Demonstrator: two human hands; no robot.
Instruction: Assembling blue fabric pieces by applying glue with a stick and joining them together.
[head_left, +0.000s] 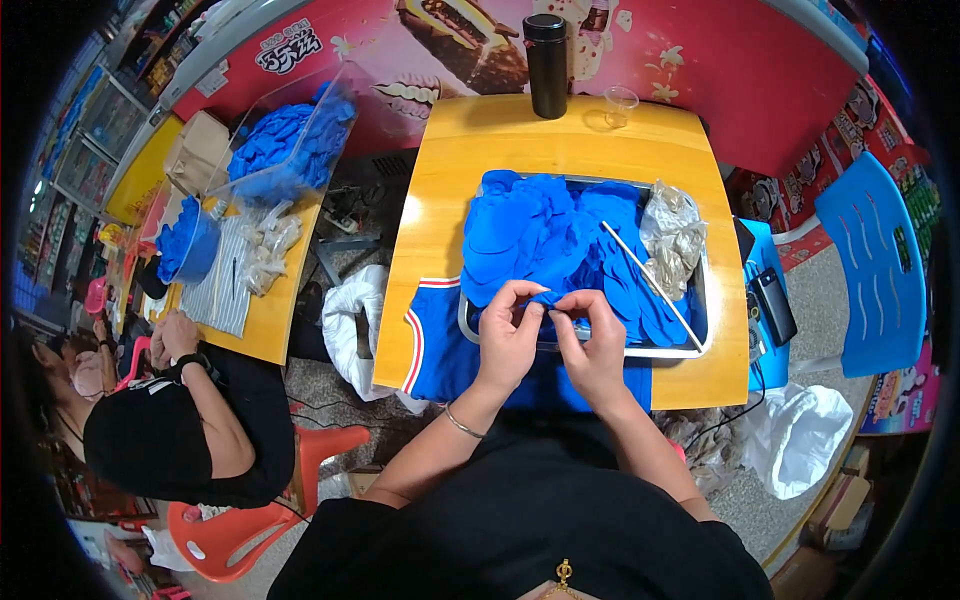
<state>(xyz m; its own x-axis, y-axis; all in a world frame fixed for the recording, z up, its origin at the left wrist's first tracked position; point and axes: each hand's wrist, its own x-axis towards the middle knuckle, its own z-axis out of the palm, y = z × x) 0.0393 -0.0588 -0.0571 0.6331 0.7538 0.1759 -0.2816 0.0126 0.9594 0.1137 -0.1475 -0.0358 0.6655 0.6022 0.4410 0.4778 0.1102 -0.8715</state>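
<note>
My left hand [508, 340] and my right hand [594, 348] meet over the near edge of a metal tray [700, 342]. Both are closed in a pinch on one small blue fabric piece [546, 299], mostly hidden by the fingertips. Flat, rounded blue fabric pieces [505, 235] fill the tray in loose heaps. A thin white stick [652, 284] lies slantwise across them. At the tray's far right sits a clear crumpled plastic bag [672, 230] with brownish contents. Beneath my wrists, a blue jersey-like cloth [450, 350] with white and red trim covers the table's near edge.
A black flask [546, 70] and a clear plastic cup [620, 106] stand at the back of the yellow table [450, 140]. To the left, a co-worker [170, 430] sits by another table with a clear bin [290, 150] of blue pieces. A blue chair [872, 260] stands right.
</note>
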